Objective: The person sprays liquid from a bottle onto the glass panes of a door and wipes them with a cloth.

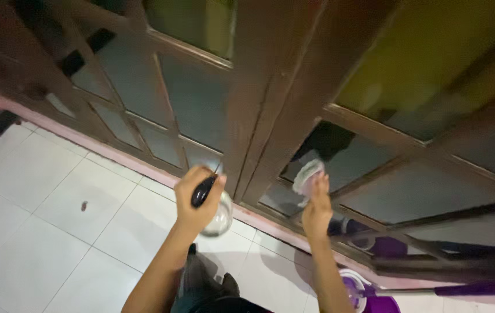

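Note:
My left hand (pixel 196 197) grips a clear spray bottle (pixel 218 215) by its black trigger head, held low in front of the brown wooden door (pixel 259 116). My right hand (pixel 317 206) presses a pale crumpled cloth (pixel 307 175) against a lower glass pane (pixel 340 159) of the right door leaf. The frame is blurred by motion.
The double door has several frosted glass panes in wooden frames. White floor tiles (pixel 56 203) spread to the left, with a pink sill along the door's base. A purple bucket (pixel 363 293) and a purple mop handle (pixel 473 288) lie at the lower right.

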